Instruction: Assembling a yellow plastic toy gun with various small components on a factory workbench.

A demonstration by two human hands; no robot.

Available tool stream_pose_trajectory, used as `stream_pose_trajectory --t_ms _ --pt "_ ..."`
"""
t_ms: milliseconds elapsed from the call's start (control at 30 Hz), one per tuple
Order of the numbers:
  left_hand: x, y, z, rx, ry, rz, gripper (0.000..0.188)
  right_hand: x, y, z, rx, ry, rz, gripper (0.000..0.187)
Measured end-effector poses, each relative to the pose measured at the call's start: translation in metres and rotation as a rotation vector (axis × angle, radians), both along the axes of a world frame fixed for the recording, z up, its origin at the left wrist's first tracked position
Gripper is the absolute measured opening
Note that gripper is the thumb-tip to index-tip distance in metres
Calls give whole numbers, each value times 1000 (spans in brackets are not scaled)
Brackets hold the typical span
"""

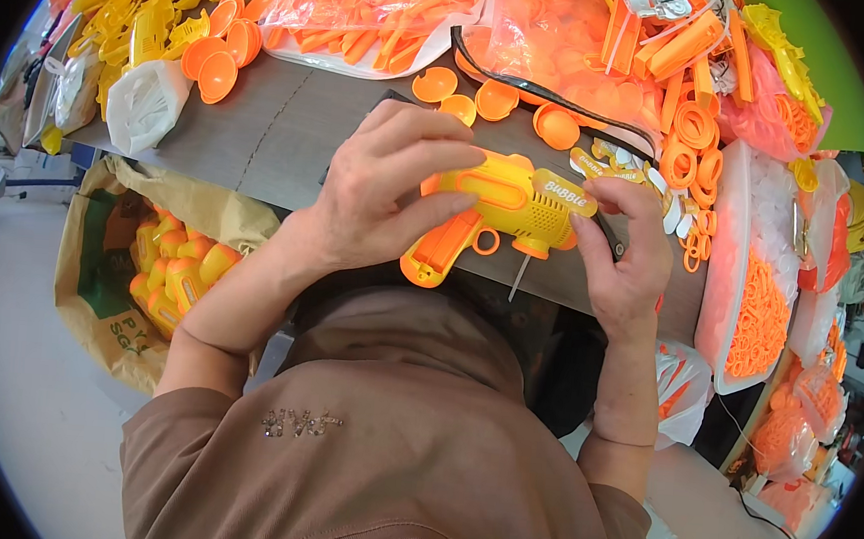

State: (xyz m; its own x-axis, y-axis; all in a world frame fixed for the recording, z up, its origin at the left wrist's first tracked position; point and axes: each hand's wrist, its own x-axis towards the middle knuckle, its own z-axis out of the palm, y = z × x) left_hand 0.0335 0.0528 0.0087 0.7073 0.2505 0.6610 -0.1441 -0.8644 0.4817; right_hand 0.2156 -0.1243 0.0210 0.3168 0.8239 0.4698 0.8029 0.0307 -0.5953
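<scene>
My left hand (370, 187) is wrapped over the rear of a yellow and orange toy bubble gun (501, 217), its thumb on the near side. The gun lies sideways over the table's near edge, its orange handle toward me and an orange ring trigger beside the handle. A thin metal rod (519, 279) sticks down below the front of the gun. Between thumb and forefinger, my right hand (626, 248) pinches the end of a small yellow label piece (558, 191). The piece lies against the gun's side; I cannot tell whether it is fixed there.
Label pieces (627, 168) and orange rings (695, 128) lie beyond my right hand. Orange round cups (497, 100) and bags of orange parts (370, 10) line the table's back. A bin (736, 291) stands right; a paper sack (91, 276) of yellow-orange pieces stands left.
</scene>
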Motion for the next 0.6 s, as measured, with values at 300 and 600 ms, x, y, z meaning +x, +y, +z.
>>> stream_pose_trajectory --t_ms 300,600 --pt "-14 2 -40 73 125 -115 35 -7 11 -4 -120 -103 89 41" --pt "-13 0 -42 50 101 -115 37 -23 29 -18 -52 -18 117 47"
